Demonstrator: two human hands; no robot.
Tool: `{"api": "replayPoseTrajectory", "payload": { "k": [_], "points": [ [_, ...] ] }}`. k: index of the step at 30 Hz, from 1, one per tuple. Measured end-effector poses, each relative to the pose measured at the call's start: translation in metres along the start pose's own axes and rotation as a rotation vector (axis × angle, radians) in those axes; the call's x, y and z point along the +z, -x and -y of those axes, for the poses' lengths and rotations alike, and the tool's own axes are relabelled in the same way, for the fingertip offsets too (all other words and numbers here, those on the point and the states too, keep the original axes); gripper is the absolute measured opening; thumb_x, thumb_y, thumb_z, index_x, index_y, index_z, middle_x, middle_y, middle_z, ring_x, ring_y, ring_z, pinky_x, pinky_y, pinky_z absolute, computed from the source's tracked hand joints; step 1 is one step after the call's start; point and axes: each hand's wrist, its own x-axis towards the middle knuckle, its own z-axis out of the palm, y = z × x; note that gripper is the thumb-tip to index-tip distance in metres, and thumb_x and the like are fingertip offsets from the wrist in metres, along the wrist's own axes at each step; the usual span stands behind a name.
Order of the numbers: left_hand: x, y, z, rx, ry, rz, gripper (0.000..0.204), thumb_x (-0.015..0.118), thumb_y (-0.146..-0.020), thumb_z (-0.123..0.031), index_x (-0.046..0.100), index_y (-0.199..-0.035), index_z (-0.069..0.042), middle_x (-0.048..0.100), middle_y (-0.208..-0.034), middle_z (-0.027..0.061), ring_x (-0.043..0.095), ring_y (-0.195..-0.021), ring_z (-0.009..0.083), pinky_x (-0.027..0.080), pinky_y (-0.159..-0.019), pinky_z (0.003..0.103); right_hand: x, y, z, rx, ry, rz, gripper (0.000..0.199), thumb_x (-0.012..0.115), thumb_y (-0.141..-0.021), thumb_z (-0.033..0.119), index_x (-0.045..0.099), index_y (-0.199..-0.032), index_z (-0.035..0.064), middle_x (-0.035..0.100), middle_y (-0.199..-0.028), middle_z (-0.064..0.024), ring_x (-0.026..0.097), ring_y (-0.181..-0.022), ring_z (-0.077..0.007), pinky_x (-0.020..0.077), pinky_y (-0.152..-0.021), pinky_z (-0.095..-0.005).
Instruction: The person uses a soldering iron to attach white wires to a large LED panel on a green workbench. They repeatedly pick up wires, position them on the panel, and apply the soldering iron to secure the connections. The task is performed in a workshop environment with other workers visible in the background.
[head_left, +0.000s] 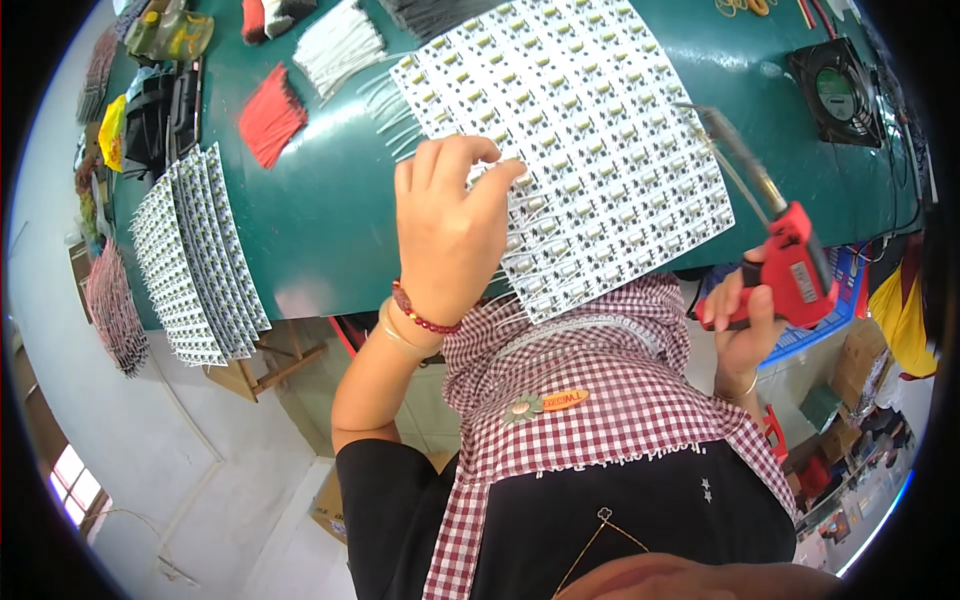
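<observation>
A large white panel of small circuit boards (600,120) lies on the green table and reaches over its near edge. Short white wires stick out along its left side and lie across its lower left rows. Over that left part is my left hand (455,205), fingers curled, thumb and index tips close together at the panel. Whatever they pinch is too small to make out. To the right of the panel, my right hand (745,310) grips the handle of a red soldering gun (795,265). The gun's metal tip points up and left, near the panel's right edge.
Bundles of red wires (272,115) and white wires (338,48) lie at the far left of the green table (340,200). Stacked circuit panels (195,260) overhang its left end. A black fan (835,90) stands far right. A blue crate (815,335) sits below the right edge.
</observation>
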Motion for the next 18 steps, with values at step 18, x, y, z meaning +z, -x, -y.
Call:
{"api": "replayPoseTrajectory", "payload": {
  "k": [18],
  "points": [
    [0.108, -0.188, 0.079, -0.037, -0.313, 0.028, 0.012, 0.074, -0.078, -0.020, 0.070, -0.080, -0.009, 0.066, -0.091, 0.0100, 0.060, -0.095, 0.0306, 0.050, -0.078, 0.042, -0.009, -0.020, 0.040, -0.146, -0.194, -0.177, 0.043, 0.051, -0.102, 0.032, 0.044, -0.124, -0.0033, 0.049, -0.065, -0.0039, 0.043, -0.043, -0.0084, 0.0447, -0.043, -0.0257]
  ]
}}
